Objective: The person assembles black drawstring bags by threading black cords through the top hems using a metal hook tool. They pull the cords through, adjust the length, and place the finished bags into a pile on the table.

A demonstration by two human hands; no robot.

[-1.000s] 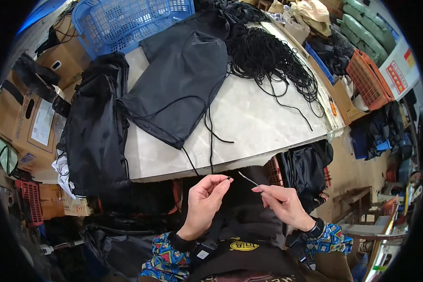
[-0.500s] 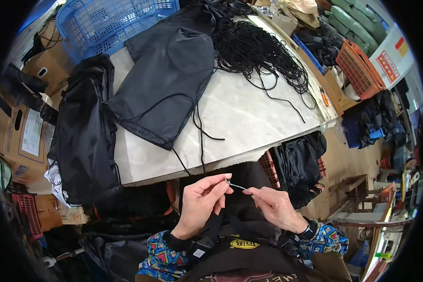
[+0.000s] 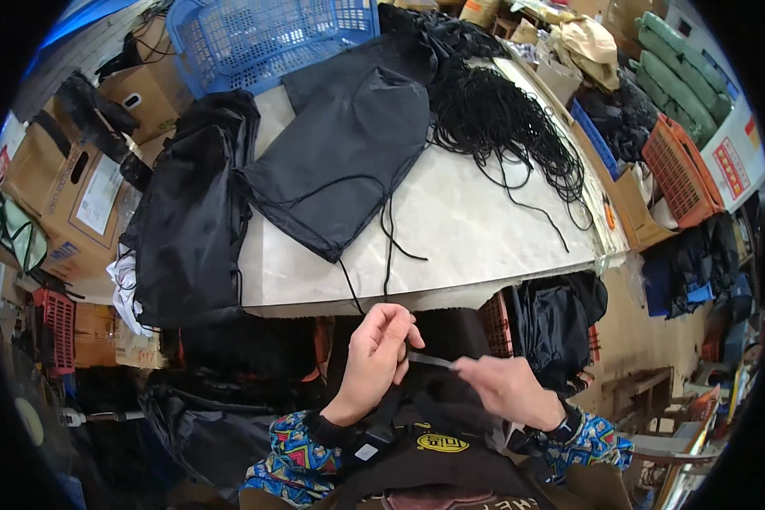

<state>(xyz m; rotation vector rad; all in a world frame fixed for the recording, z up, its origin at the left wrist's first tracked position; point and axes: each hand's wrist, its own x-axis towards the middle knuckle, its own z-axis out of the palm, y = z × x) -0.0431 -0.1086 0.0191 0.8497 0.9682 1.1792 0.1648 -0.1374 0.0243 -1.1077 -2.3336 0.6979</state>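
Note:
My left hand (image 3: 377, 357) is closed in a pinch in front of my lap, its fingers curled over whatever they hold. A thin grey metal-looking strip (image 3: 431, 361) runs from beside its fingertips to my right hand (image 3: 512, 388), which is closed on the other end and smeared by motion. On the table beyond lies a flat black drawstring bag (image 3: 348, 161). Its black cords hang over the table's near edge towards my left hand; whether they are held there is hidden.
A pale marble-patterned table (image 3: 476, 221) carries a heap of black cord (image 3: 506, 119) and a pile of black bags (image 3: 187, 212). A blue plastic basket (image 3: 272, 42) stands at the back. Cardboard boxes (image 3: 76, 195) are at left; an orange crate (image 3: 682, 170) stands at right.
My left hand has shifted slightly right and curled more. My right hand has moved a little right and turned. The strip now shows broader between them. The whole view has shifted too.

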